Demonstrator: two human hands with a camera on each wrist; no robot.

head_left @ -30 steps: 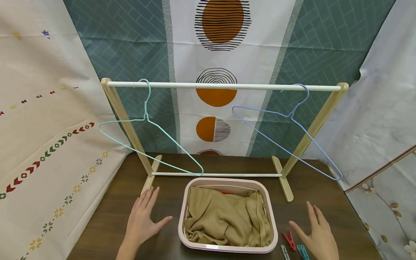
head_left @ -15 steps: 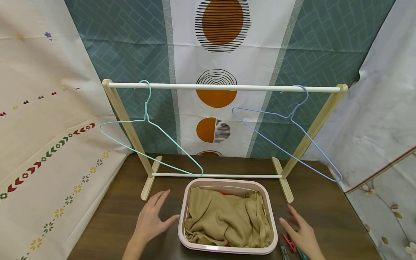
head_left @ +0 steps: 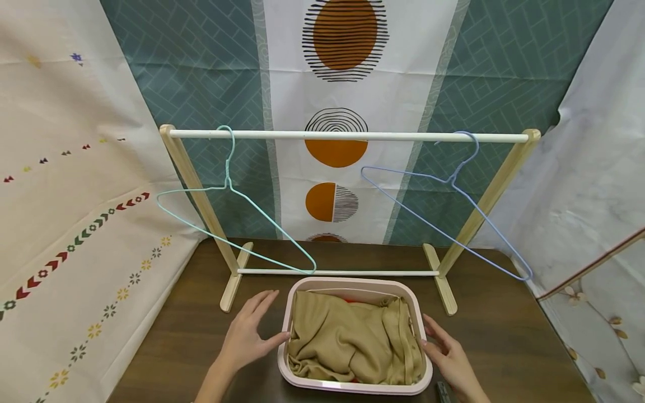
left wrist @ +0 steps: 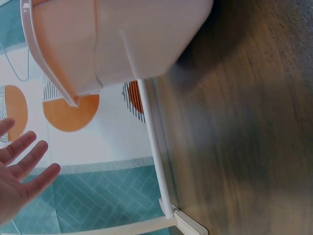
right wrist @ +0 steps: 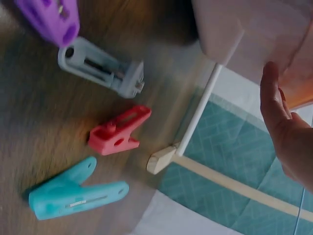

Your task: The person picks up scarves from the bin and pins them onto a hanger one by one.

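Note:
A pale pink plastic tub (head_left: 347, 386) stands on the table with a folded olive-tan cloth (head_left: 353, 338) in it. Something red peeks out at the edges beneath the cloth. My left hand (head_left: 247, 336) is at the tub's left side, fingers spread, its thumb tip at the rim; in the left wrist view, the left hand's fingers (left wrist: 29, 159) are apart from the tub wall. At the right side, my right hand (head_left: 450, 358) has its thumb and fingertips at the rim. From the right wrist, the right hand's fingers (right wrist: 274, 98) appear extended against the tub's outer wall.
Behind the tub stands a wooden rack with a white rail (head_left: 332, 135). A mint hanger (head_left: 228, 182) and a blue hanger (head_left: 452, 179) hang from it. Grey (right wrist: 100, 68), red (right wrist: 120, 131), teal (right wrist: 73, 193) and purple (right wrist: 51, 17) clothespins lie right of the tub.
Both hands have moved inward to the tub, the left going right and the right going left. The right hand has passed over the clothespins to the rim. The tub has stayed put.

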